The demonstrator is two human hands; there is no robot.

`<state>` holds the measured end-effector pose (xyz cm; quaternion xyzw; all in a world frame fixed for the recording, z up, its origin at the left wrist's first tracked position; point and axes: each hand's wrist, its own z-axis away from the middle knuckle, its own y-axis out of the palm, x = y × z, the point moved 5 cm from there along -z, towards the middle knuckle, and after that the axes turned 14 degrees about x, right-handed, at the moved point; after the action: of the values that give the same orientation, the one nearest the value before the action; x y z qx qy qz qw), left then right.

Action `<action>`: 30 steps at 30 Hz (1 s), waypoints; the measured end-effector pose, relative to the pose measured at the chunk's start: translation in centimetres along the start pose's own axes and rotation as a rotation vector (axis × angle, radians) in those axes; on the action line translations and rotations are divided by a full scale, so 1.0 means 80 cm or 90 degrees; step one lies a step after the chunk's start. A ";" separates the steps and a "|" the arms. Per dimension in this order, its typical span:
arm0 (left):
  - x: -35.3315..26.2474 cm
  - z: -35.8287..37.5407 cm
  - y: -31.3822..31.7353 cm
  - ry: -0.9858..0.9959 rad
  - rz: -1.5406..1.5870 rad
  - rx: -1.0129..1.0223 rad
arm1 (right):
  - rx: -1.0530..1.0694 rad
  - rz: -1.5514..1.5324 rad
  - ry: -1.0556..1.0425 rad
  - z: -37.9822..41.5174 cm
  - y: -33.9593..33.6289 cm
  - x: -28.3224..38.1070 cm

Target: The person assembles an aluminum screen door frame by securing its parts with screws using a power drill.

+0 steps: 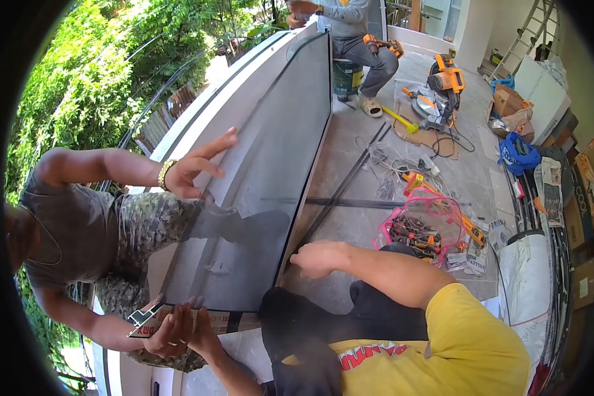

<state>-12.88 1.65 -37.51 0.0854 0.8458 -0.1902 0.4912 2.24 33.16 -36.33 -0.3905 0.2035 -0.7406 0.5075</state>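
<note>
A large dark mesh panel [264, 171] in a thin frame stretches from the lower middle toward the upper middle. Around its near end, where a metal profile with red lettering [142, 328] shows, my left hand [203, 333] is closed. My right hand [318, 259] is closed at the panel's right edge, its fingertips partly hidden. Facing me, a co-worker in a grey shirt [86, 228] and camouflage trousers grips the same near end with one hand [168, 335], right beside my left hand. The co-worker's other hand [198, 165] is spread above the mesh.
Another person [369, 63] sits on a green bucket [344, 78] beyond the panel. On the floor lie dark metal bars [340, 181], a miter saw [435, 99], cables and a pink-edged tool bag [419, 228]. Boxes and a white roll [525, 284] line the right side.
</note>
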 end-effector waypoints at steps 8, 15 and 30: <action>-0.023 0.005 0.002 0.089 -0.213 -0.029 | 0.000 0.007 -0.011 -0.009 0.002 -0.001; 0.030 -0.008 -0.016 0.373 -0.622 -0.033 | -0.315 -0.022 -0.100 -0.003 -0.023 0.000; -0.008 0.005 -0.001 0.014 0.107 0.146 | -0.701 -0.059 -0.250 0.061 -0.077 0.031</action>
<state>-12.26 1.43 -37.11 0.2134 0.8136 -0.2432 0.4830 1.96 33.85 -28.10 -0.7352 0.4430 -0.4610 0.2252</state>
